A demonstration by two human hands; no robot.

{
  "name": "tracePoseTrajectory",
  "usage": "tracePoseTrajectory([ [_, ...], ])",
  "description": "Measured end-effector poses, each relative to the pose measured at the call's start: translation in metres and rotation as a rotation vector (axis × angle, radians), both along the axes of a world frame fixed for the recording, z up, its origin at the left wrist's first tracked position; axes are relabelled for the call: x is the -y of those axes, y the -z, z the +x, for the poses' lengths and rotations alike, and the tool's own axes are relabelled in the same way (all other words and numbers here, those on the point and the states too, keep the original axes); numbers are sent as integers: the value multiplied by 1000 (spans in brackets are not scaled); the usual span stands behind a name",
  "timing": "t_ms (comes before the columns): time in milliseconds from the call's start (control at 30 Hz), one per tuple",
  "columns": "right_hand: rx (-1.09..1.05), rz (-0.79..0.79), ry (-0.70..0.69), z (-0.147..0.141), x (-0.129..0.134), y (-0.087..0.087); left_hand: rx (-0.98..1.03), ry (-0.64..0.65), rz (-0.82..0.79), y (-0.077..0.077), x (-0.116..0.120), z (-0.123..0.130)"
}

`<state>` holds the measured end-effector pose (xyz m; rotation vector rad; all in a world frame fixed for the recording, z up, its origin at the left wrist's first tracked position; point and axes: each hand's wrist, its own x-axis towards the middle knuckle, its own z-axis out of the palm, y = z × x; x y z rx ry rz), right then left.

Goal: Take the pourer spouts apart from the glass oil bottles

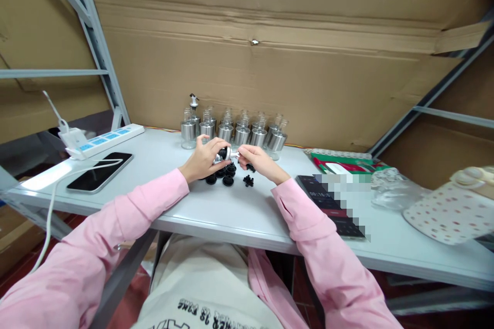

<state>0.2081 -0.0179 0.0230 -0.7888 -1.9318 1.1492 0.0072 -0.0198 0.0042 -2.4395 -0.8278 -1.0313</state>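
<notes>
Between my two hands is a bottle pourer [228,154], silver with a black ridged stopper. My left hand [205,158] wraps its fingers and thumb round the stopper end. At the pourer's narrow silver spout, my right hand [258,161] pinches with thumb and fingers. Below the hands lie several black ridged stoppers [228,180] and, to their right, small black toothed parts [248,181]. Behind stand two rows of glass bottles [242,133] with silver bands; one at the back left carries a fitted pourer [193,99].
A white power strip [111,140] and a phone [101,170] lie on the left of the grey table [216,216]. A second phone [328,205], partly blurred out, lies right. Beyond it are green and red items [347,162], clear plastic and a dotted pouch [447,211].
</notes>
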Motion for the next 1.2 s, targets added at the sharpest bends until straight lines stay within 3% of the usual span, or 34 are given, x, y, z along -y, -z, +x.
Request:
tracePoseTrajectory([
  [333, 73, -35, 20, 12, 2, -7, 79, -51, -117, -2, -1, -3],
  [567, 622, 213, 285, 30, -13, -1, 110, -45, -86, -4, -3, -6],
  [667, 783, 303, 333, 33, -13, -6, 131, -52, -76, -4, -5, -9],
  [833, 862, 181, 313, 32, -5, -14, 142, -81, -103, -2, -10, -12],
  [1033, 837, -8, 271, 32, -4, -8, 132, -74, -121, -1, -13, -13],
  [1200, 953, 67, 209, 34, -11, 0, 124, -66, -117, -2, -12, -14],
])
